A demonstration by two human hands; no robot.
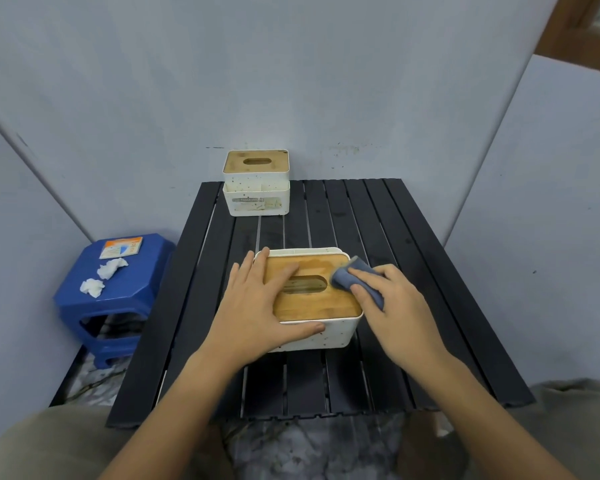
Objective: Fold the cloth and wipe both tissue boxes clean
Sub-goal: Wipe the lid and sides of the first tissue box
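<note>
Tissue boxes first: the near tissue box (309,299) sits mid-way on the black slatted table (378,237), and the far tissue box (256,181) stands at the back edge near the wall, speckled with grime and probably not wiped yet. My left hand (257,306) lies flat and open over the wooden lid (312,289), thumb along the front wall, pinning it down. My right hand (392,299) is closed on the folded blue cloth (354,278), pressing it on the lid's right end. If I push too hard the box could skid on the slats, or the cloth could snag in the slot. A blue stool (115,292) to the left holds crumpled tissues (101,277) and a packet (121,247), well apart, nothing blocking.
</note>
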